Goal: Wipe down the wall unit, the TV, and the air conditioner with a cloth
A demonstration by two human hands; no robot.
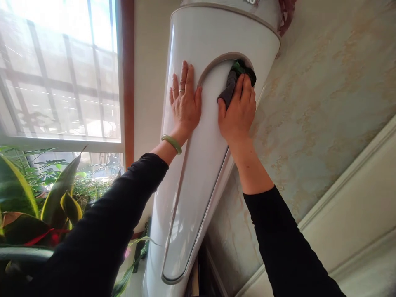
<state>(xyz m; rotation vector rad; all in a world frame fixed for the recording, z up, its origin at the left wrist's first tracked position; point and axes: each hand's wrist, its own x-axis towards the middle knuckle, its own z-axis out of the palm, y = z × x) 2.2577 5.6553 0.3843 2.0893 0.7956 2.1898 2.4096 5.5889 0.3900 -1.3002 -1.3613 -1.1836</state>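
Note:
A tall white floor-standing air conditioner fills the middle of the head view, with a long rounded panel outlined by a grey-beige rim. My left hand lies flat on its front, left of the panel's rounded top, fingers stretched out. It wears a ring, and a green bangle circles the wrist. My right hand is closed on a dark cloth, grey with a green and black part, pressed against the upper right of the panel rim. The palm side of this hand is hidden.
Potted plants with broad yellow-edged leaves stand at the left below a bright window with bars outside. A patterned wall with pale moulding runs along the right. Something reddish hangs by the unit's top.

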